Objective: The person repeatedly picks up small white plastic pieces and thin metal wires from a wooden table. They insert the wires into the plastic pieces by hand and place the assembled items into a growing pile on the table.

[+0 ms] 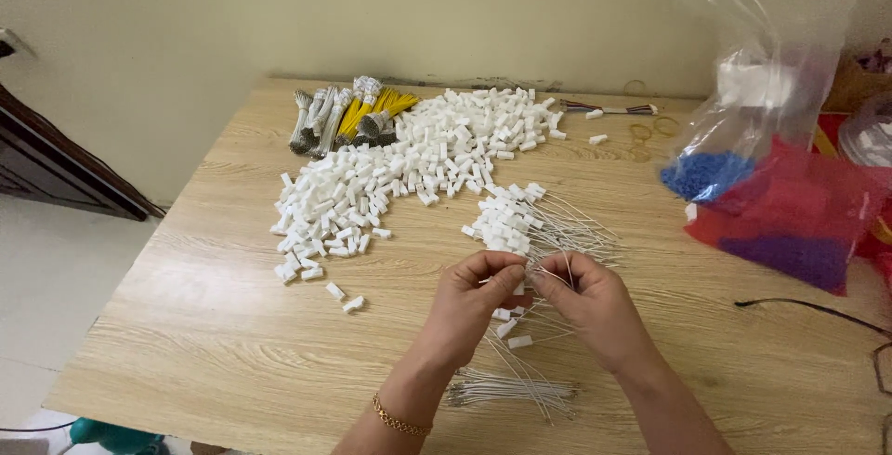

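Note:
My left hand (476,299) and my right hand (587,304) meet above the wooden table (214,325), fingertips pinched together. Between them they hold a small white plastic connector and a thin white wire (526,275). Just beyond the fingers lies a heap of finished white wires with connectors (520,223). A loose bundle of bare white wires (511,388) lies under my wrists. A large spread of loose white connectors (400,162) covers the table's middle and far part.
Bundles of yellow and grey wires (348,116) lie at the far left. A clear plastic bag (771,139) with blue, red and purple contents stands at the right. Rubber bands (646,130) and a multicoloured wire piece (604,108) lie at the back. A black cable (808,311) crosses the right edge.

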